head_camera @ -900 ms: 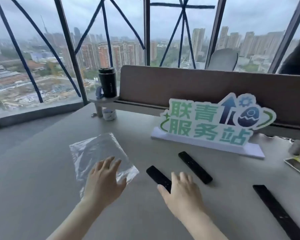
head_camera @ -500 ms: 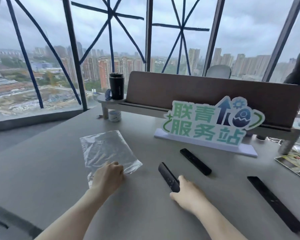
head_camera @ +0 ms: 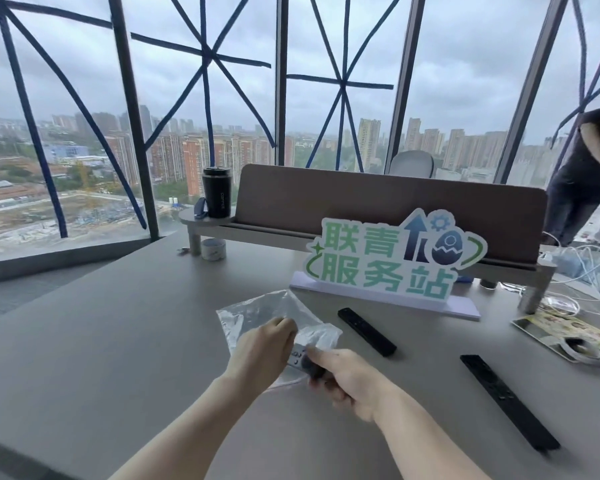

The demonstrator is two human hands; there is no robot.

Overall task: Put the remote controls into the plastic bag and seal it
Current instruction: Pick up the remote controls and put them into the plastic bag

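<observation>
Near the table's (head_camera: 118, 341) centre, the left hand (head_camera: 260, 351) pinches the plastic bag (head_camera: 257, 313) by its near edge. At its 4 o'clock, the right hand (head_camera: 350, 382) grips one remote (head_camera: 300, 358), tip at the bag's mouth. Two more remotes (head_camera: 366, 331) (head_camera: 508, 400) lie toward 3 o'clock.

I see the grey table (head_camera: 84, 341) bearing two black remote controls (head_camera: 367, 331) (head_camera: 508, 400), a green-lettered sign (head_camera: 392, 268), a tape roll (head_camera: 213, 249), a riser shelf (head_camera: 361, 233) and a leaflet (head_camera: 565, 336).

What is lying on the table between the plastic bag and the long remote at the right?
In the head view, one shorter black remote lies between the plastic bag and the long remote.
</observation>
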